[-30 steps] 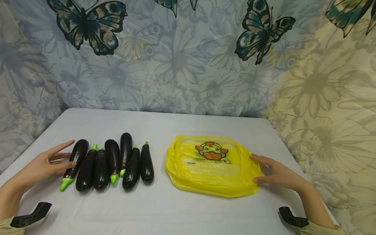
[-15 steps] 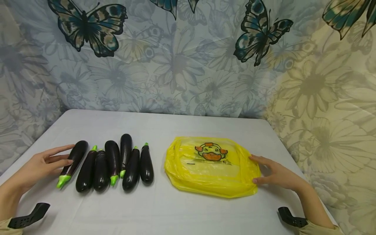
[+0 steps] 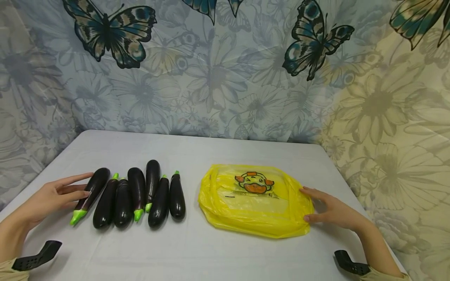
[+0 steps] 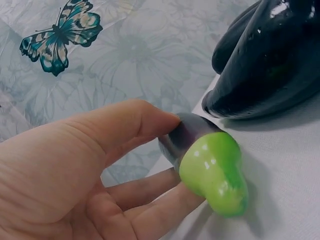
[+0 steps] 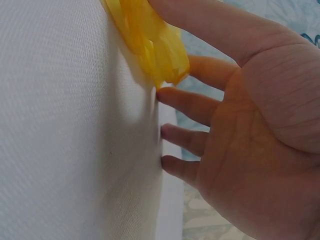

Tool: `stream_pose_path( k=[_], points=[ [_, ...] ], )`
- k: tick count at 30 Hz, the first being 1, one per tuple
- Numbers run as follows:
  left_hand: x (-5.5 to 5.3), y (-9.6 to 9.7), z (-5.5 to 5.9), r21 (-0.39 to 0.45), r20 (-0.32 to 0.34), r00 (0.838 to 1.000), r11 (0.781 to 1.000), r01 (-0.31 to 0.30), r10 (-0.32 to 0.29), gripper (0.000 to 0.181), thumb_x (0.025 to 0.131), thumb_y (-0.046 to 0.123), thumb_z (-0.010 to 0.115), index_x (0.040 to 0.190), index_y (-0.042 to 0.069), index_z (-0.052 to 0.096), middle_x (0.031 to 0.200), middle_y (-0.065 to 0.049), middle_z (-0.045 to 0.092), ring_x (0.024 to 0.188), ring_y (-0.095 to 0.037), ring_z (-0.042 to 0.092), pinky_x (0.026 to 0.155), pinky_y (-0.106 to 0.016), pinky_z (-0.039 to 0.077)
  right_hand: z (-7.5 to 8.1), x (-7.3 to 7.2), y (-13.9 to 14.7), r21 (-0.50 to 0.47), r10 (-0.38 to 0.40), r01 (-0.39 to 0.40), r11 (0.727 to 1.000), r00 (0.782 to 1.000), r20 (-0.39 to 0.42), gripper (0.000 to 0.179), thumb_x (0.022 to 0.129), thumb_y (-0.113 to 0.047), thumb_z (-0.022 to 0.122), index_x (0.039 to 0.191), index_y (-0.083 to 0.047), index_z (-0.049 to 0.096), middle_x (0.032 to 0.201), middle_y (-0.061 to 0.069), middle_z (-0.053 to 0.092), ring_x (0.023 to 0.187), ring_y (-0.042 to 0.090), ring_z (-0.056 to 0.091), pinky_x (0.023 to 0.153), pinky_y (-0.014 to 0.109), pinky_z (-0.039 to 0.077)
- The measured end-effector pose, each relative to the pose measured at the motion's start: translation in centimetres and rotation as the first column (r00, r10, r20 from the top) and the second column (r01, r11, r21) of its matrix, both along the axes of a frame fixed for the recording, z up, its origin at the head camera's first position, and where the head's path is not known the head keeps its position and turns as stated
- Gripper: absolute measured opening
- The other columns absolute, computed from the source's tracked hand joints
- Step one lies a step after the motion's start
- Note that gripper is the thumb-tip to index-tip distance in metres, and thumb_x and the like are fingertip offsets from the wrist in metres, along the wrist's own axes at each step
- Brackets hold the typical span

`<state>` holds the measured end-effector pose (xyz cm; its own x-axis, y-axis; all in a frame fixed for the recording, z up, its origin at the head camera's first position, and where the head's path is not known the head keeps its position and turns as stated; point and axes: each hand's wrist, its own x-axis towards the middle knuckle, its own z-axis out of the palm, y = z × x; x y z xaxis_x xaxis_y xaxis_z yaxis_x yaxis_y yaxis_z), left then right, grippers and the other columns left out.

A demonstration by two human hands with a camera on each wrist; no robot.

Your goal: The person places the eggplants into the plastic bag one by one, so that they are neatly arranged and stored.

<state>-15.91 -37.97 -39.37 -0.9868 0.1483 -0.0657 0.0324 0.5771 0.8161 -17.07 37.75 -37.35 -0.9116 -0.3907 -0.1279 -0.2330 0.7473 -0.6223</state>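
In the head view, several glossy dark purple eggplants with green stem ends lie side by side on the left of the white table. My left hand pinches the leftmost eggplant, thumb on one side and fingers on the other. Its green stem end points toward me, and the left wrist view shows it just past my fingers. At the right, a flattened yellow plastic bag with a duck-face print lies on the table. My right hand touches its right edge with thumb and forefinger; its other fingers stretch out at the tabletop.
The nearest other eggplant leans close to the held one. Bare white tablecloth spreads in front of the eggplants and the bag. A wall hanging with butterflies rises behind the table and along both sides.
The leftmost eggplant has shifted slightly left with my left hand, widening the gap to its neighbour near the stem end. My right hand and the bag stay in place.
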Motion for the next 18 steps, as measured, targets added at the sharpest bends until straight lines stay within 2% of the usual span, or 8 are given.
stream_pose_path(
  k=[3, 6, 7, 9, 14, 18],
  points=[
    [-0.13, -0.02, -0.3, 0.017, -0.008, 1.0, 1.0, 0.002, -0.002, 0.067, 0.099, 0.024, 0.063, 0.156, 0.012, 0.03, 0.134, -0.02, 0.052, 0.097, 0.003, 0.061, 0.072, -0.032, 0.057, 0.02, 0.03, 0.02, -0.003, 0.001, -0.001, 1.0, 1.0, -0.002, 0.087, 0.08, -0.032, 0.083, 0.149, -0.003, 0.04, 0.154, 0.026, 0.028, 0.139, 0.053, 0.018, 0.1, 0.076, 0.015],
    [-0.25, -0.19, -0.6, 0.044, -0.01, 1.0, 0.999, -0.009, 0.01, 0.068, 0.099, 0.023, 0.063, 0.157, 0.014, 0.027, 0.137, -0.019, 0.047, 0.097, 0.004, 0.06, 0.073, -0.031, 0.057, 0.06, 0.04, 0.0, 0.002, 0.005, -0.005, 1.0, 1.0, -0.008, 0.087, 0.08, -0.033, 0.083, 0.149, -0.003, 0.041, 0.154, 0.026, 0.029, 0.139, 0.053, 0.018, 0.1, 0.076, 0.015],
    [-0.29, -0.28, -0.67, 0.052, -0.015, 1.0, 0.999, -0.008, 0.009, 0.068, 0.1, 0.022, 0.062, 0.157, 0.015, 0.026, 0.139, -0.017, 0.044, 0.097, 0.004, 0.06, 0.073, -0.03, 0.057, 0.08, 0.04, -0.01, 0.004, 0.004, -0.004, 1.0, 1.0, -0.01, 0.087, 0.08, -0.033, 0.083, 0.149, -0.003, 0.041, 0.154, 0.026, 0.029, 0.139, 0.053, 0.018, 0.1, 0.076, 0.015],
    [-0.32, -0.46, -0.71, 0.07, -0.016, 1.0, 0.997, -0.016, 0.018, 0.068, 0.1, 0.021, 0.061, 0.158, 0.019, 0.026, 0.137, -0.005, 0.044, 0.099, 0.005, 0.059, 0.074, -0.028, 0.056, 0.11, 0.06, -0.05, 0.006, 0.004, -0.004, 1.0, 1.0, -0.013, 0.087, 0.079, -0.033, 0.083, 0.149, -0.002, 0.041, 0.153, 0.026, 0.029, 0.139, 0.053, 0.018, 0.101, 0.076, 0.015],
    [-0.27, -0.62, -0.46, 0.102, -0.027, 1.0, 0.995, -0.011, 0.014, 0.066, 0.101, 0.019, 0.06, 0.158, 0.025, 0.026, 0.127, 0.017, 0.046, 0.099, 0.006, 0.059, 0.074, -0.023, 0.055, 0.15, 0.14, -0.17, 0.003, 0.003, -0.003, 1.0, 1.0, -0.01, 0.086, 0.08, -0.033, 0.083, 0.148, -0.002, 0.042, 0.153, 0.027, 0.029, 0.138, 0.053, 0.018, 0.101, 0.076, 0.015],
    [-0.23, -0.4, -0.26, 0.129, -0.056, 0.998, 0.992, -0.004, 0.011, 0.065, 0.101, 0.014, 0.059, 0.157, 0.023, 0.028, 0.124, 0.02, 0.045, 0.1, 0.004, 0.059, 0.075, -0.02, 0.054, 0.13, 0.2, -0.23, 0.003, -0.002, 0.002, 1.0, 1.0, -0.004, 0.086, 0.08, -0.033, 0.083, 0.148, -0.001, 0.041, 0.153, 0.027, 0.029, 0.138, 0.054, 0.018, 0.101, 0.076, 0.014]
  ],
)
